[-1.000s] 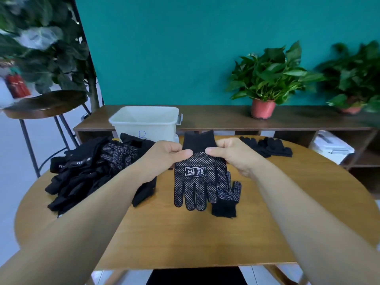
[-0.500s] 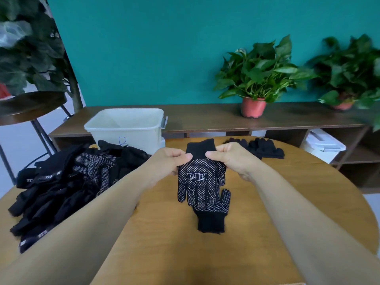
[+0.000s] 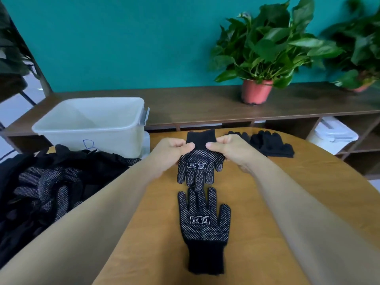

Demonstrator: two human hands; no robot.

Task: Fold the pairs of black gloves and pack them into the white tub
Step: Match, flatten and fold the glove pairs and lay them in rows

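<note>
At left, a big heap of black gloves [image 3: 47, 188] lay unfolded, and the white tub [image 3: 92, 124] behind it looked empty, so I judged we'd barely started. My left hand [image 3: 170, 150] and right hand [image 3: 228, 150] pinched one dotted glove [image 3: 200, 167] by its cuff. Its partner [image 3: 203, 221] lay flat nearer me, and a small stack [image 3: 271, 144] sat far right.

Matt knit gloves [image 3: 200, 168] – dotted palms; smooth wood table [image 3: 277, 202]
</note>
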